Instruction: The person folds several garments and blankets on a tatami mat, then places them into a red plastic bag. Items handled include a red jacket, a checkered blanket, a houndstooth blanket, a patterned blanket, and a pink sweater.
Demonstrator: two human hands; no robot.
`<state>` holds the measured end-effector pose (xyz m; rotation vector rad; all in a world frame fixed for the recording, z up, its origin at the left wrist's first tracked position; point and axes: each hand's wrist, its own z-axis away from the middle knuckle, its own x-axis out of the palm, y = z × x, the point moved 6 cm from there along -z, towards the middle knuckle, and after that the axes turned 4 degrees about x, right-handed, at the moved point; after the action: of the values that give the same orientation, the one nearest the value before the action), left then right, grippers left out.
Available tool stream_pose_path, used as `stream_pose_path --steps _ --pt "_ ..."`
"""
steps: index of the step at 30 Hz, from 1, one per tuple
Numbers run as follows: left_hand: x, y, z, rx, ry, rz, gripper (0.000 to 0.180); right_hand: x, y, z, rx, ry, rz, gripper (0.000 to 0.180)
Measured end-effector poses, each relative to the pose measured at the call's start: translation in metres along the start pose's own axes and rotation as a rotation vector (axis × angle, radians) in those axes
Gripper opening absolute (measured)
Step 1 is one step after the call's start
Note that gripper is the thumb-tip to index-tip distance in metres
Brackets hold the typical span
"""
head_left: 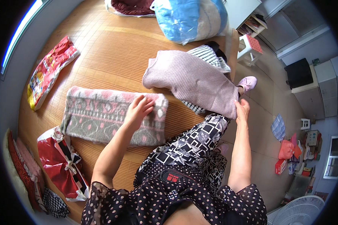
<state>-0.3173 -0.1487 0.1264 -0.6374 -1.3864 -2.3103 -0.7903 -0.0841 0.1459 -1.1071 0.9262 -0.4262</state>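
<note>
the left hand lies flat on the folded grey-pink sweater; at two o'clock, the right hand pinches the unfolded mauve sweater.

Count: 1 grey-and-pink patterned knitted garment folded under the left fingers; 1 mauve knitted sweater at the right fingers, 1 black-and-white striped garment beneath it; 2 red plastic bags left of them; 1 blue-white plastic bundle beyond.

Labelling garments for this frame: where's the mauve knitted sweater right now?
In the head view, the mauve knitted sweater lies right of centre on the woven bamboo mat, draped over a black-and-white striped garment; the right hand grips its lower right corner.
</note>
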Motion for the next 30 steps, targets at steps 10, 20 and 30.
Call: stream_pose_path --steps 10,20,30 --pt "0.011 -0.048 -0.141 -0.071 0.344 0.263 0.037 0.041 -0.009 0.006 0.29 -0.601 -0.116 0.039" --pt "0.048 0.19 -0.026 0.798 0.07 0.31 0.029 0.054 -0.149 0.079 0.158 -0.798 -0.704 0.059" --pt "-0.264 0.172 0.129 0.808 0.943 -0.575 0.053 0.222 -0.004 0.274 0.026 -1.14 0.077 0.061"
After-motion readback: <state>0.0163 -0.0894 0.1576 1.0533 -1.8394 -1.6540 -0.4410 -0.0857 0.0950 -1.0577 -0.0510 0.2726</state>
